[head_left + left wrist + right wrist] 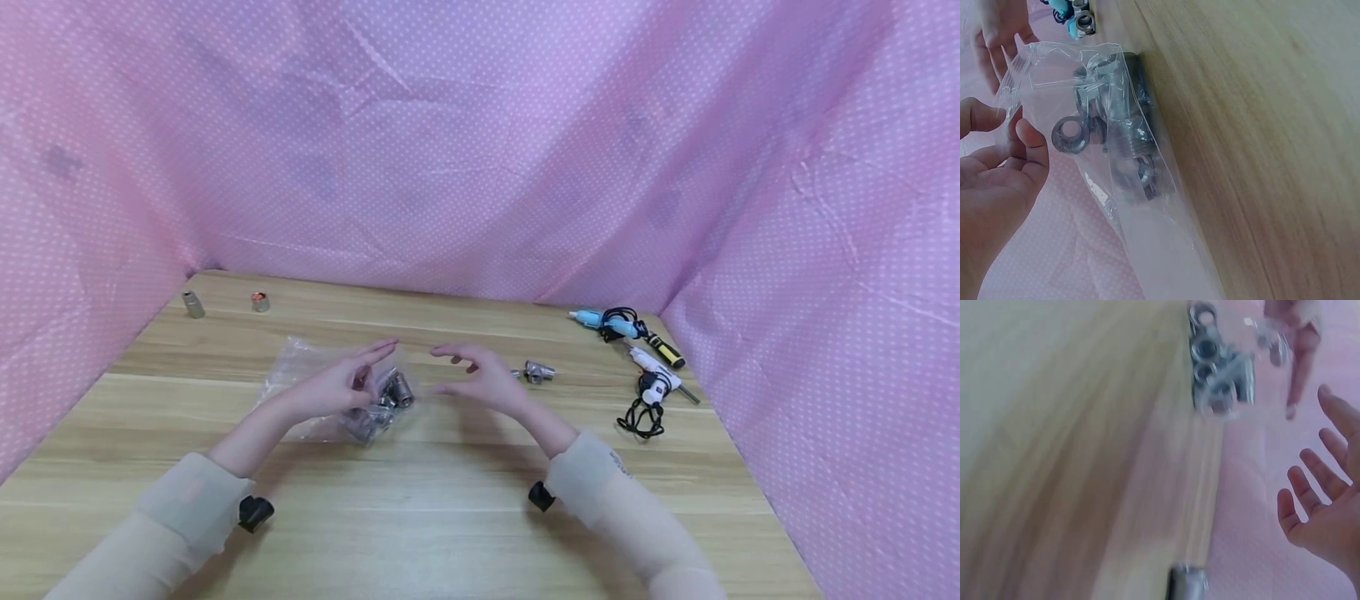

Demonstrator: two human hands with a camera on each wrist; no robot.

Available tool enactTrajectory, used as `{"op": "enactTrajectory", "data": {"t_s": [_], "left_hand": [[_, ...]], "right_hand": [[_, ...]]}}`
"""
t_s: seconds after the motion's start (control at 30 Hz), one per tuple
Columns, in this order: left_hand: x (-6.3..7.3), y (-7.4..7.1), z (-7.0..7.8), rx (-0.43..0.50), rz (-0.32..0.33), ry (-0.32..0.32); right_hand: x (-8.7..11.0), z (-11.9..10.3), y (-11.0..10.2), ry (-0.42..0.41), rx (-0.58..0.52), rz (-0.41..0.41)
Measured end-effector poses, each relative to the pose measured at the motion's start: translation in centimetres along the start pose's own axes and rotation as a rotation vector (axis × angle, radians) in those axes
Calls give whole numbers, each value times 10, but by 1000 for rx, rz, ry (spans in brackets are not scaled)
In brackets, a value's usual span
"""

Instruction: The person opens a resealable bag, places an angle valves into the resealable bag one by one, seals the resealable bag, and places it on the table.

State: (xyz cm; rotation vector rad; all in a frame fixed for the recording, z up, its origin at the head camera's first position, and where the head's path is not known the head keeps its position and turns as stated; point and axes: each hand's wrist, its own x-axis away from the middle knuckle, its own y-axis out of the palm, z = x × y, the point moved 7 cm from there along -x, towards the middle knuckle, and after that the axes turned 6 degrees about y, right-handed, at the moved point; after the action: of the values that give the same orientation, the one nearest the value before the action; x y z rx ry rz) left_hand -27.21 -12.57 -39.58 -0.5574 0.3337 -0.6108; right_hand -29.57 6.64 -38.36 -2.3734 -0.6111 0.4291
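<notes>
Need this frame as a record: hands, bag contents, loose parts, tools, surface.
Left: left hand pinching edge of clear plastic bag
Right: right hand empty, fingers spread, toward the bag
Bag contents: metal fittings
Loose parts: tee fitting beyond right hand; metal cylinder and short piece, far left
Tools: blue tool, white tool, right side
Surface: wooden table

This was a cloth-walled work booth: pink dotted cloth hung beyond the fingers. Below them stood a wooden table, with corded tools to their right.
</notes>
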Motion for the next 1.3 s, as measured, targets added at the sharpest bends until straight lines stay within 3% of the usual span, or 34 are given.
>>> {"op": "enactTrajectory", "data": {"t_s": [0.3,0.53,0.8,1.17,1.3], "left_hand": [[0,1,2,5,7,-5],[1,0,2,-4,14,-4],[1,0,1,-5,15,-6],[1,0,1,6,11,5],[1,-1,2,3,17,17]], "right_hand": [[16,25,-37,3,138,8],[24,56,-54,-61,257,13],[24,84,-58,-39,327,-24],[14,104,-53,-14,339,-117],[12,111,-53,31,333,-136]]}}
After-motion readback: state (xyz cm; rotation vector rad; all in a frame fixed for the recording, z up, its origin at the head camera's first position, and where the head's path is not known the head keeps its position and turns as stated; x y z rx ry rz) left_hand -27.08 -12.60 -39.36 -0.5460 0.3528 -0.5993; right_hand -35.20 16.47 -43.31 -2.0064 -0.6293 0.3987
